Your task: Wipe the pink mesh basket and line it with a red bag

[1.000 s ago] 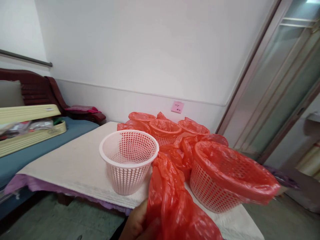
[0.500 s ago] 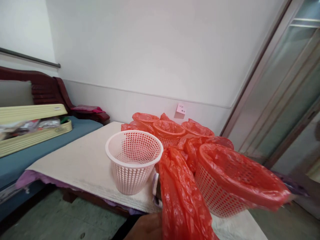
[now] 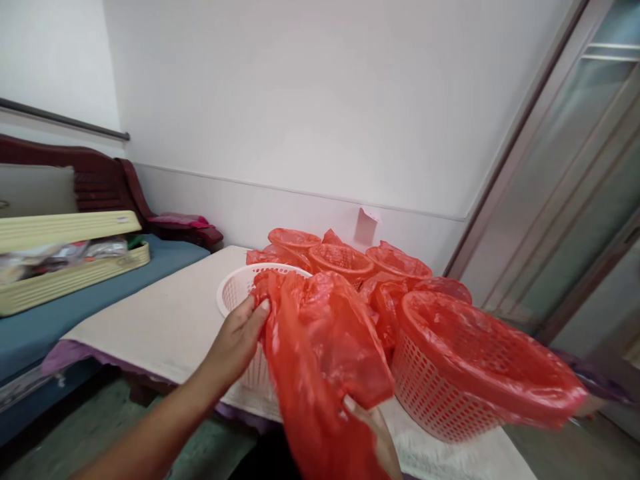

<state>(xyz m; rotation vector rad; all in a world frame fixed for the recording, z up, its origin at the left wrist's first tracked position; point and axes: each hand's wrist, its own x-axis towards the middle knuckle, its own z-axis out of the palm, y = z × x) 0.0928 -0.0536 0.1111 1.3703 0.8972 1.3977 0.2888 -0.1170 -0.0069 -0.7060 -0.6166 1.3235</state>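
A red plastic bag (image 3: 320,347) hangs spread in front of a pink perforated basket (image 3: 236,290) that stands unlined on the cloth-covered table (image 3: 165,320). My left hand (image 3: 235,343) pinches the bag's upper left edge right at the basket's rim. My right hand (image 3: 375,433) grips the bag's lower right part from beneath, mostly hidden by the plastic. The bag covers most of the basket.
A big basket lined with a red bag (image 3: 465,367) stands at the right, close to the table edge. Several more lined baskets (image 3: 343,257) sit behind by the wall. A sofa with an open yellow case (image 3: 65,267) is at the left; a glass door is at the right.
My left hand has risen into view and taken the bag's top edge. The bag, hanging narrow before, is now lifted and spread wide over the unlined basket.
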